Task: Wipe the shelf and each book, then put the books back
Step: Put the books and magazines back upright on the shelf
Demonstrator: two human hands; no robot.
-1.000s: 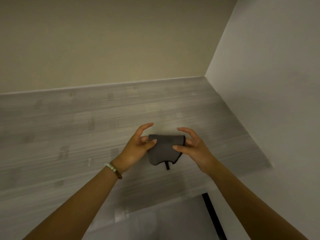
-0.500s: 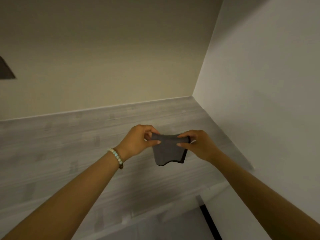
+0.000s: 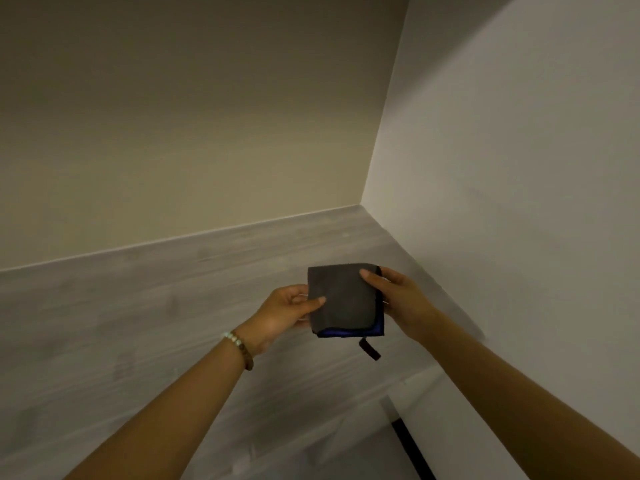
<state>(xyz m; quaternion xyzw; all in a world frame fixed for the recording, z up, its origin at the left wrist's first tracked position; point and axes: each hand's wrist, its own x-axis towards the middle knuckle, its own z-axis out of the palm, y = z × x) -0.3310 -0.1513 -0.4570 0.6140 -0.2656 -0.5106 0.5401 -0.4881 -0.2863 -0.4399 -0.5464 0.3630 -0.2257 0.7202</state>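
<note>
Nearest the camera, two bare forearms reach in from below the cloth, the left one wearing a beaded bracelet (image 3: 239, 344) at the wrist. The left hand (image 3: 280, 313) grips the left edge of the folded grey cloth (image 3: 341, 299), with its thumb laid on top and its fingers curled underneath. The right hand (image 3: 401, 299) pinches the cloth's upper right corner, thumb on top and fingers tucked behind the edge. The cloth is folded into a flat square pad. A blue layer shows along its lower and right edges, and a black loop tag (image 3: 370, 348) hangs from its lower right corner.

Under and beyond the cloth lies the grey wood-grain shelf (image 3: 138, 306). The cloth appears to be held just off the board rather than pressed to it. Behind the cloth rises the beige back panel (image 3: 173, 133), and to its right stands the pale side wall (image 3: 519, 168). The two meet in a corner beyond the cloth. No books are in view.

The step in hand looks like readying the cloth for wiping the shelf. The next move probably calls for one hand to take the pad flat under its palm, set it down near the corner and sweep it along the board with even pressure, keeping the loop tag from dragging.
</note>
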